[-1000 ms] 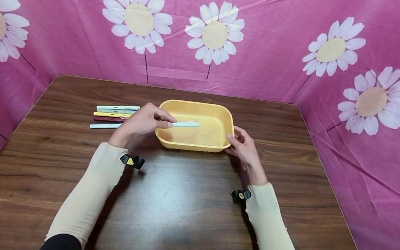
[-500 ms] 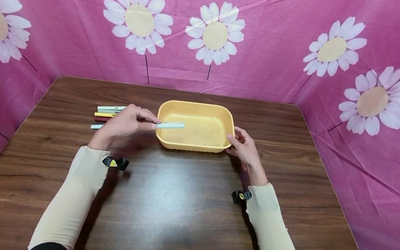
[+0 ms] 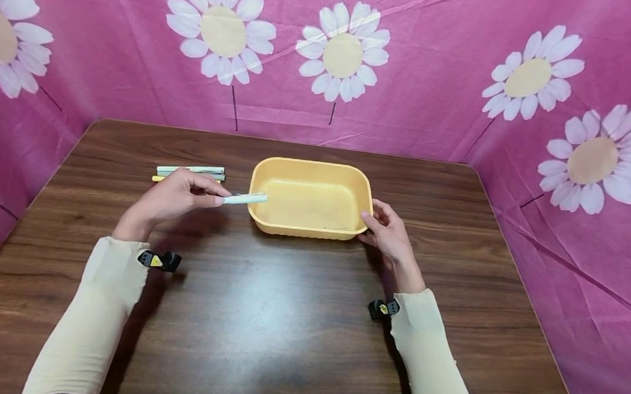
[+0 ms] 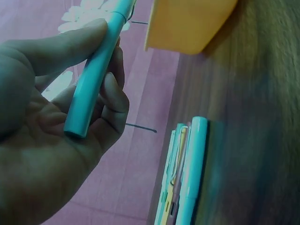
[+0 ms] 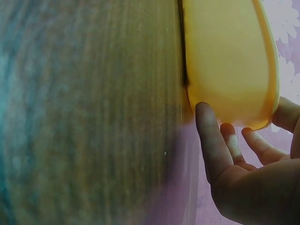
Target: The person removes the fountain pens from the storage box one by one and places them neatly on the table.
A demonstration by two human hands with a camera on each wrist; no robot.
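Observation:
My left hand (image 3: 171,199) pinches a pale blue capped pen (image 3: 246,199) between thumb and fingers. Its clip end reaches over the left rim of a yellow plastic bin (image 3: 309,233); in the left wrist view, the pen's (image 4: 93,82) other end lies across the palm. Beneath and behind this hand, several pens (image 3: 203,170) lie side by side on the table. The left wrist view shows pale, yellow, dark red and blue ones (image 4: 193,164). At the bin's right end my right hand (image 3: 393,238) grips the rim, thumb on top and fingers against the outer wall (image 5: 229,61).
A brown wood-grain table (image 3: 269,327) carries everything. Pink cloth (image 3: 420,77) with large daisies hangs behind and along the sides. Inside the bin, a thin wire-like line (image 3: 336,228) shows near the front right; what it belongs to is hidden.
My left hand has moved left with the pen, from over the bin to above the row of pens, covering more of them. The right hand and the bin stay in place.

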